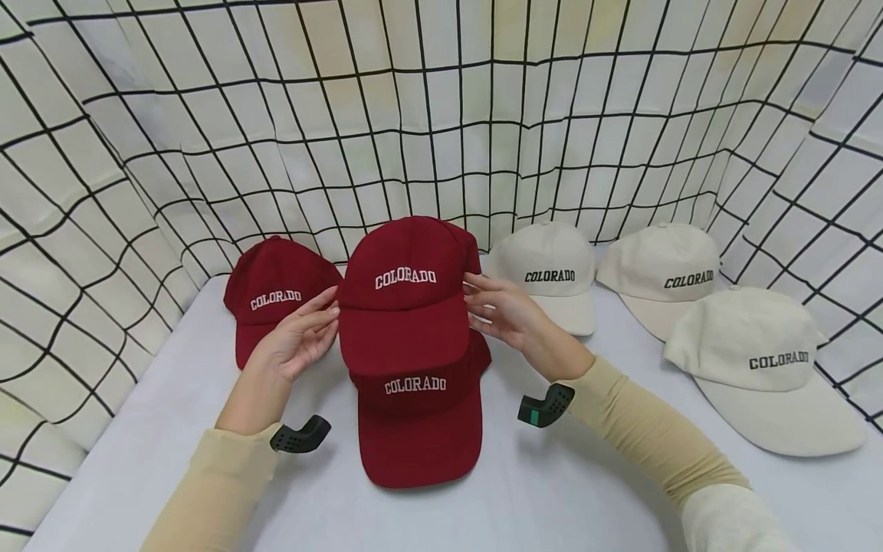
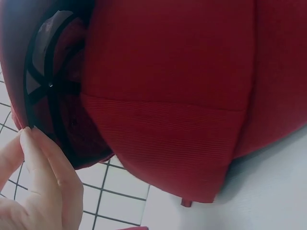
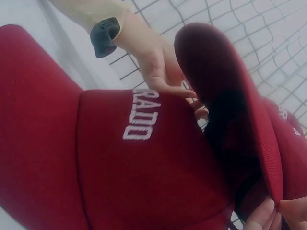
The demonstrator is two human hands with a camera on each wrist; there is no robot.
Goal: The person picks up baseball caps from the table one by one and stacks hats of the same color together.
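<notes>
Upper red cap (image 1: 405,303) lies between the hands, brim near, crown far, overlapping lower red cap (image 1: 419,429); contact unclear. Left hand (image 1: 299,337) pinches its left edge, right hand (image 1: 509,310) its right; neither nearer. White tabletop (image 1: 538,491) shows left and right; grid wall (image 1: 421,157) far.

Between the fingers: the upper red cap (image 1: 407,330) fills my gap; the lower red cap (image 1: 421,445) crowds underneath.
Beyond left fingers (image 1: 310,308): left red cap (image 1: 270,272), blocking me.
Behind right fingers (image 1: 488,285): pale cap (image 1: 548,253), near, in my way.
Wristward: I could pass over white tabletop (image 1: 510,491).
Farthest past the fingertips: gridded backdrop (image 1: 441,100), a wall.
</notes>
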